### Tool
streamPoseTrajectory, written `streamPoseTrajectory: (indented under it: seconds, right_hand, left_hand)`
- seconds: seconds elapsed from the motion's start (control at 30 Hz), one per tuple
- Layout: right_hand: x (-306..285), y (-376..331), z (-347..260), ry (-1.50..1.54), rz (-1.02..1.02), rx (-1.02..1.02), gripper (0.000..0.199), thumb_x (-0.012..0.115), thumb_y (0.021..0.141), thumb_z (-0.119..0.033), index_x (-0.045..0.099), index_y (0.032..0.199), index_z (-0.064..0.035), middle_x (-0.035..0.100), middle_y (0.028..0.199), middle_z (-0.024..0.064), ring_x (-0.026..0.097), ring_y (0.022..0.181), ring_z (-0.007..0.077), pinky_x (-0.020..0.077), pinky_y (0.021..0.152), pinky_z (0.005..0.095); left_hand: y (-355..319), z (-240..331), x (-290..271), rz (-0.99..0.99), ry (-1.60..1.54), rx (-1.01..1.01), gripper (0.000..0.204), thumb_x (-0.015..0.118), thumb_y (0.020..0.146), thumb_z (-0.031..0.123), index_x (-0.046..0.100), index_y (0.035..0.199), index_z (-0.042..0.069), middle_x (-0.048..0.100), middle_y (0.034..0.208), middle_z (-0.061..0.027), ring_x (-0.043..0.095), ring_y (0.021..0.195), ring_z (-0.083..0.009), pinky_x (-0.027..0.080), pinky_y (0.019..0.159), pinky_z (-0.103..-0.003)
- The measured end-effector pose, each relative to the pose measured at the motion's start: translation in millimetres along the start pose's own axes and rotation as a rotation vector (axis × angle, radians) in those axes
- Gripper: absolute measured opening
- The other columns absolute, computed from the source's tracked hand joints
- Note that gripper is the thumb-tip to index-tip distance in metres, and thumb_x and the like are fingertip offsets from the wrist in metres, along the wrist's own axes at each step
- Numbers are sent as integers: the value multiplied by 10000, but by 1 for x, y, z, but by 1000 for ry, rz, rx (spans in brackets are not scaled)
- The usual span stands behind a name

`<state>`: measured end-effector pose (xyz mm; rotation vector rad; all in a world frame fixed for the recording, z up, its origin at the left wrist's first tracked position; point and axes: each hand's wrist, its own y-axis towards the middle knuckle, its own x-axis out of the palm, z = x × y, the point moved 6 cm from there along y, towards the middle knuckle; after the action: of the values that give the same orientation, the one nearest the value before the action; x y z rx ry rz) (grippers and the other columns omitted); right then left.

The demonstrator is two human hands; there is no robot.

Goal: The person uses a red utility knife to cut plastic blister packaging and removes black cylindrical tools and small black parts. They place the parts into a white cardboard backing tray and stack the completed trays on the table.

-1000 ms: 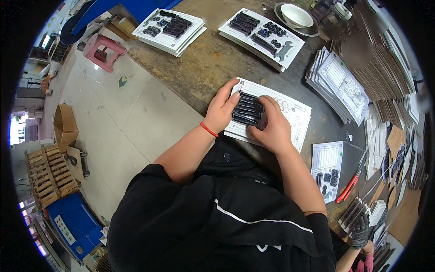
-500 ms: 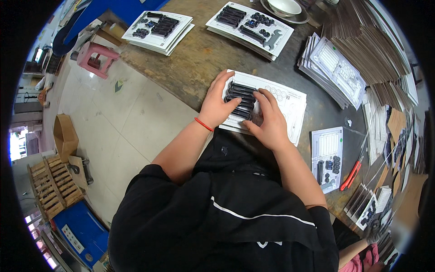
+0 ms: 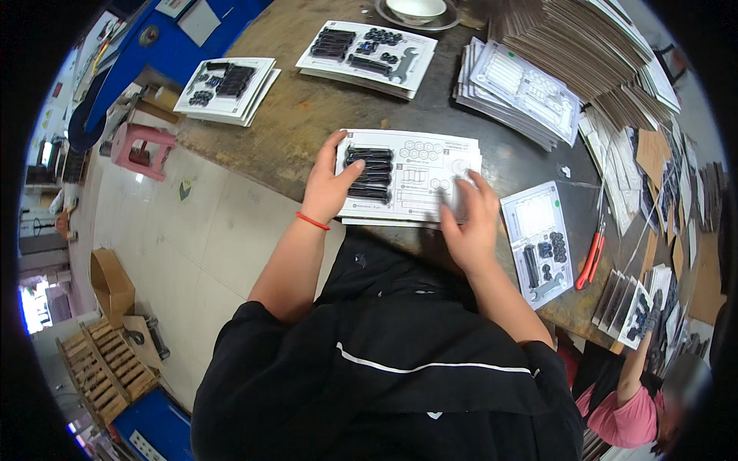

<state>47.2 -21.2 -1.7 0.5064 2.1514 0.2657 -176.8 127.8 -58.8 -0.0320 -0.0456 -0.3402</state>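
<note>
A white printed card [image 3: 411,206] lies at the table's near edge on another white sheet. Black bolts [image 3: 370,175] sit side by side in a row on its left part; outlines of nuts and other parts are printed on the rest. My left hand [image 3: 329,186], with a red cord at the wrist, grips the card's left edge, its thumb resting at the bolts. Over the card's right end is my right hand [image 3: 475,227], fingers apart and somewhat blurred, with nothing seen in it. Whether its fingertips touch the card I cannot tell.
Card stacks with black hardware [image 3: 227,88] and with a wrench [image 3: 369,61] stand farther back. Right are printed cards [image 3: 523,92], a card with parts [image 3: 536,242], red-handled pliers [image 3: 590,261] and cardboard piles [image 3: 584,46]. A person in pink [image 3: 626,415] works at lower right.
My right hand has left the bolts and moved right to the card's other end. My left hand stays at the left edge. The whole view has shifted, showing more of the person in pink.
</note>
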Motion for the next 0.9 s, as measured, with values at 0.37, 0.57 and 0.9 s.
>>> streamPoseTrajectory:
  seconds: [0.37, 0.57, 0.9]
  right_hand:
    - [-18, -48, 20, 420, -155, 498, 681, 684, 836, -187, 368, 1402, 21, 490, 1317, 298, 455, 1247, 434, 378, 1052, 482]
    - [-25, -61, 21, 519, -191, 468, 633, 685, 824, -187, 427, 1370, 4, 531, 1293, 277, 497, 1212, 430, 414, 1022, 463]
    - [-134, -81, 100, 113, 281, 430, 388, 697, 805, -73, 613, 1180, -23, 604, 1262, 178, 543, 1210, 330, 418, 1036, 396]
  left_hand:
    - [2, 26, 24, -171, -100, -46, 653, 611, 909, 72, 317, 1486, -9, 424, 1458, -158, 414, 1340, -248, 289, 1139, -357]
    - [22, 24, 11, -134, 62, -63, 635, 579, 919, 53, 320, 1497, 1, 341, 1537, -183, 283, 1455, -262, 200, 1193, -377]
    - [-69, 77, 158, -520, 599, 452, 457, 701, 777, 96, 612, 1224, 57, 563, 1367, -156, 512, 1285, -341, 384, 1091, -426]
